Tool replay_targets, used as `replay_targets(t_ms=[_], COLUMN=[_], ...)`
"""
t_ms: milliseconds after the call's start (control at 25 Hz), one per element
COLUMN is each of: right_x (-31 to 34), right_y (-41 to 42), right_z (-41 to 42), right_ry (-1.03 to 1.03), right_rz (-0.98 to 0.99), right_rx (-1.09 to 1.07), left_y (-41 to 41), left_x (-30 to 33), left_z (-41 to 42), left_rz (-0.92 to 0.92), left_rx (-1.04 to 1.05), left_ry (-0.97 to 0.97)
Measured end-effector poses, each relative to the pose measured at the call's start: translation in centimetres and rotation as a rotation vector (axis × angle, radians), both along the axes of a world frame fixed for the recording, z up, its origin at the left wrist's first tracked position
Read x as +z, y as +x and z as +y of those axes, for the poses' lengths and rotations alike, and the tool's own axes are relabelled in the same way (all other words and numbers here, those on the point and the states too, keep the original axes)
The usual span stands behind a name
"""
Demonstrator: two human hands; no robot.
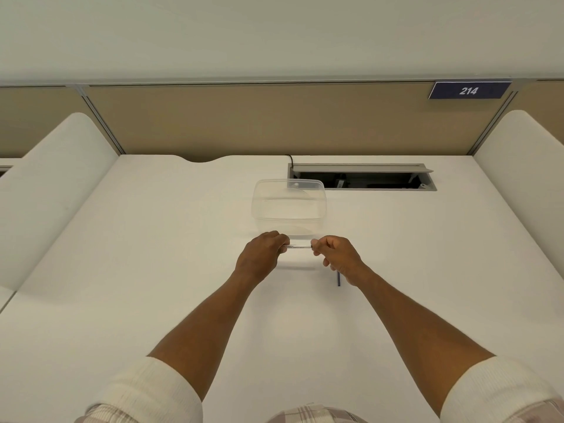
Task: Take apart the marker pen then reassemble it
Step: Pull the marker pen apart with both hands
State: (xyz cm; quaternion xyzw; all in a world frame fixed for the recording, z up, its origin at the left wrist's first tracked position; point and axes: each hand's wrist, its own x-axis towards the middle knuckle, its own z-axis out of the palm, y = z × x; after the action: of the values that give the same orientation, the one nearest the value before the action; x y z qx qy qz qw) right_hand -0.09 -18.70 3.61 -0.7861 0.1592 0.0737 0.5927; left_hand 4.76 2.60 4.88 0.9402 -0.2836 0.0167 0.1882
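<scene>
Pinching a white marker pen (299,246) level by its ends, my left hand (264,254) and right hand (337,257) hover over the tabletop (152,270), just in front of a clear plastic container (288,206).

At the centre of the frame, the left hand (263,254) and the right hand (335,257) each pinch one end of a white marker pen (299,246), held level above the white desk (152,270). Just beyond it stands a clear plastic container (288,206). A thin dark rod (338,279) lies below the right hand. A blue plate marked 214 (469,90) sits upper right.
</scene>
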Motion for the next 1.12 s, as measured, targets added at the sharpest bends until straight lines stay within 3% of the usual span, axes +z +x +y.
replay_targets(t_ms=[1120], right_x=[0.32], right_y=[-0.19], right_z=[0.21], right_ry=[-0.023], right_rz=[-0.005], right_rx=[0.021], left_y=[-0.19], left_x=[-0.37], left_z=[0.02], left_rz=[0.009], left_rx=[0.009], left_ry=[0.012])
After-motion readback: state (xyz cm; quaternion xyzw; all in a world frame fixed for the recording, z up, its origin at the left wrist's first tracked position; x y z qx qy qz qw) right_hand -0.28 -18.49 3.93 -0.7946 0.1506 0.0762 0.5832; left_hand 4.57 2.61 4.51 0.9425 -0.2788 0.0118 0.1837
